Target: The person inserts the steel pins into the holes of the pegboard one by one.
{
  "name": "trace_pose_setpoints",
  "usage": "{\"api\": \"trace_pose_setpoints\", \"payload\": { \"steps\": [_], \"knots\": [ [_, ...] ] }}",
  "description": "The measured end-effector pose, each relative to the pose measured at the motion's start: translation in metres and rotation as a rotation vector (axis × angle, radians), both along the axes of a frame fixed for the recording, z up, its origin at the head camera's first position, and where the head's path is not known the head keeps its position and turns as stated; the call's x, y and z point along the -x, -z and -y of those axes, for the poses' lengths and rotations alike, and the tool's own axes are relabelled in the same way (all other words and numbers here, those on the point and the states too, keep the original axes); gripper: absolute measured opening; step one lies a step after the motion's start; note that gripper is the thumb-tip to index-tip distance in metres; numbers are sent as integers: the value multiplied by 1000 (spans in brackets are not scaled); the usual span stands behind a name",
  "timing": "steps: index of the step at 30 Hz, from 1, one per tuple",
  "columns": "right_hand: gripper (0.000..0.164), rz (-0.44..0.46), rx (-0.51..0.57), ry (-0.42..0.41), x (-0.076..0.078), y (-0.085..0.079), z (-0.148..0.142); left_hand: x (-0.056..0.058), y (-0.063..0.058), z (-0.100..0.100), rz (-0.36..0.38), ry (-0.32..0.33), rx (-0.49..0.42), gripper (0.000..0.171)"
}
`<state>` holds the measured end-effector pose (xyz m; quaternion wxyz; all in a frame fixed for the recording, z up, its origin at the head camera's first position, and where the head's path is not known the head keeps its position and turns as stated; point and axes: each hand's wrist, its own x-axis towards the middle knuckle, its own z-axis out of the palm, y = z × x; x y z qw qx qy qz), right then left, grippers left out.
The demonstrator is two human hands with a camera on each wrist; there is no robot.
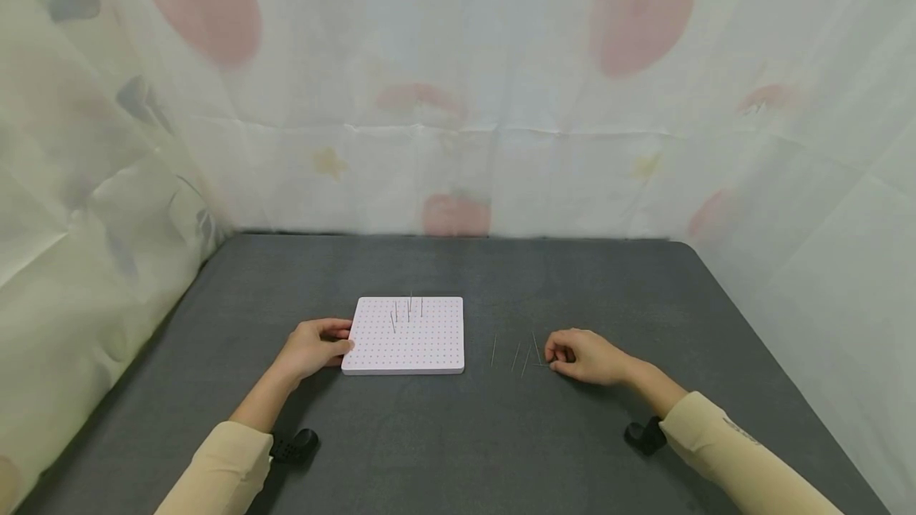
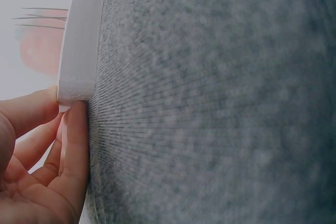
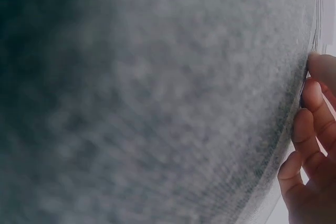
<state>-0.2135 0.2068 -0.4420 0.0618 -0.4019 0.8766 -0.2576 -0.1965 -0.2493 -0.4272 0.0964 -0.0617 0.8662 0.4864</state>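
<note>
A white perforated board (image 1: 429, 340) lies on the dark table, dotted with a grid of small holes. Several thin needles (image 1: 393, 323) stand up from its far left part, some leaning. My left hand (image 1: 312, 350) grips the board's left edge, thumb (image 2: 31, 109) on the top face and a finger (image 2: 77, 140) against its side by the table. To the right of the board, more thin needles (image 1: 494, 350) lie loose. My right hand (image 1: 587, 356) is over the table at their right end, fingers bent, with thumb and index fingertips apart beside one needle (image 1: 540, 365).
The grey tabletop (image 1: 444, 443) reaches back to a white patterned curtain (image 1: 529, 181), and curtains also hang at both sides. A black camera mount sits at each wrist, the left one (image 1: 296, 445) and the right one (image 1: 646, 435), below beige sleeves.
</note>
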Motion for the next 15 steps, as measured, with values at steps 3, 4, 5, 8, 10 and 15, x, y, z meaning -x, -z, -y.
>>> {"api": "trace_pose_setpoints", "payload": {
  "steps": [3,4,5,8,10,15],
  "knots": [
    [10,-16,6,11,-2,1,0,0,0,0,0,0,0,44],
    [10,-21,10,17,-3,1,0,0,0,0,2,-4,-1,44],
    [10,-30,14,23,-3,1,0,0,0,0,3,-6,-2,44],
    [10,-49,30,54,-7,2,0,0,1,0,6,-11,-5,44],
    [10,-60,39,86,-10,2,1,1,1,0,5,-14,-5,44],
    [10,-40,66,172,-18,4,4,1,3,1,-1,-8,2,44]
  ]
}}
